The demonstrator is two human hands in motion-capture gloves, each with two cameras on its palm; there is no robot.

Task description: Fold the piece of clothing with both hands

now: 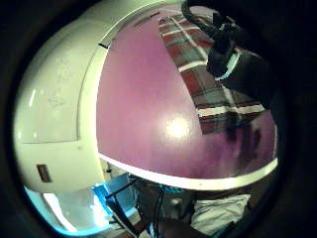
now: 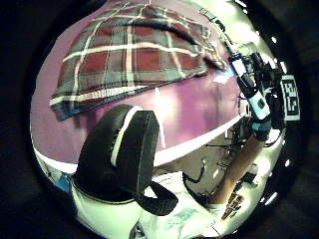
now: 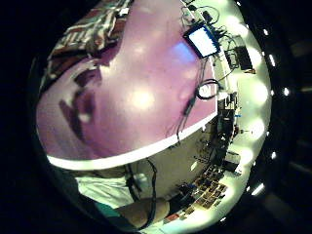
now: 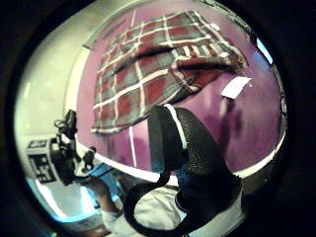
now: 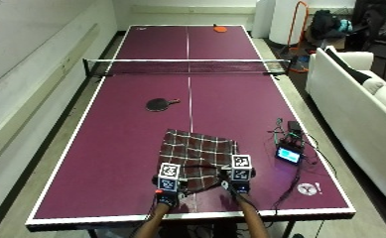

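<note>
A plaid garment (image 5: pixel 196 155) in dark red, grey and white lies folded flat on the purple table (image 5: pixel 126 148), close to its near edge. Both gloved hands hover just short of the cloth's near edge. My left hand (image 5: pixel 168 194) is by the near left corner and my right hand (image 5: pixel 239 184) by the near right corner. Neither touches the cloth. The palm views show the garment (image 2: pixel 132 55) (image 4: pixel 158 74) lying apart from the left thumb (image 2: pixel 124 149) and the right thumb (image 4: pixel 187 148), with nothing between the fingers.
A black paddle (image 5: pixel 158 104) lies mid-table and a red one (image 5: pixel 219 29) beyond the net (image 5: pixel 187 67). A small screen device (image 5: pixel 289 154) with cables sits near the right edge. A white tag (image 4: pixel 236 86) lies beside the cloth. A white sofa (image 5: pixel 357 89) stands right of the table.
</note>
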